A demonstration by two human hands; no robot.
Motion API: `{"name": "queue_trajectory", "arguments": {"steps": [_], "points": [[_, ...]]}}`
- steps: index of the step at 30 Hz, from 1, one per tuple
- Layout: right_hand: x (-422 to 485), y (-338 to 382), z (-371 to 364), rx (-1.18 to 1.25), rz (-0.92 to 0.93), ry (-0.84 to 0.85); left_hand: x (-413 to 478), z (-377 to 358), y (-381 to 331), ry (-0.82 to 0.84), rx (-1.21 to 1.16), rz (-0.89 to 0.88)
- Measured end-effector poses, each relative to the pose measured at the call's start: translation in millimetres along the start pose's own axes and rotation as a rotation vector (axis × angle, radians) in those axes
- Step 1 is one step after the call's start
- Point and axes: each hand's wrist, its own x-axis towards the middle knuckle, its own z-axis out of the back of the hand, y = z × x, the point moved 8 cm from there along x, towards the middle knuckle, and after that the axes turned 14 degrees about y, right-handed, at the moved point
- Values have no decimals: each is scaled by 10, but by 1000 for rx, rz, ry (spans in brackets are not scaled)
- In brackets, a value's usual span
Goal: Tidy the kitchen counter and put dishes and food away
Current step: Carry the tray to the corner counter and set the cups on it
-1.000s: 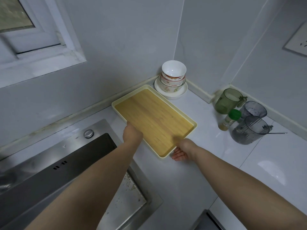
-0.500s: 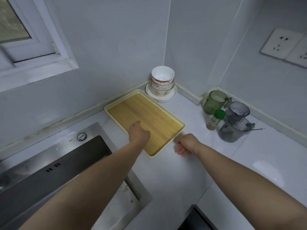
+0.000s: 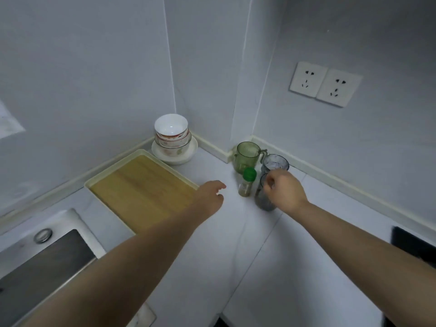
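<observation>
Counter (image 3: 236,244): white, meeting two walls at a corner in the upper centre of the frame. A cream sealing strip (image 3: 330,179) runs along the foot of the walls.

Tray (image 3: 141,192): wooden base, cream rim, lying flat at centre left. Its far long edge sits close to the wall strip. Its far corner is just beside a plate (image 3: 190,153) that carries a stack of bowls (image 3: 171,125) in the corner.

Right of centre, a tight group stands against the wall step: green mug (image 3: 246,155), rear grey cup (image 3: 276,161), near grey cup (image 3: 262,198) and a spice bottle (image 3: 247,182) with a green cap. The bottle stands just beside the near grey cup and in front of the mug.

Left hand (image 3: 210,197): fingers relaxed and slightly spread, holding nothing, over the tray's right corner and the bare counter beyond it.

Right hand (image 3: 284,192): fingers curled down over the rim of the near grey cup. Whether they have closed on it cannot be told.

Open room: a bare strip of counter lies between tray and bottle, widening toward the bottom of the frame.

Bounds: sink (image 3: 47,267) at lower left, a dark panel (image 3: 412,246) at the right edge, two sockets (image 3: 325,83) on the wall at upper right.
</observation>
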Motion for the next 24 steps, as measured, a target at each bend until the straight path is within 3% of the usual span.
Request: {"name": "queue_trajectory", "arguments": {"steps": [5, 9, 14, 19, 24], "points": [[157, -561, 414, 63, -4, -178, 288, -224, -513, 31, 240, -160], [356, -1130, 261, 332, -177, 27, 537, -451, -882, 69, 532, -292], [372, -1474, -76, 611, -246, 244, 859, -786, -1156, 240, 789, -214], [324, -1543, -305, 836, -314, 322, 999, -981, -1293, 297, 916, -179], [315, -1562, -354, 928, -351, 295, 990, -1029, -1373, 295, 763, -216]]}}
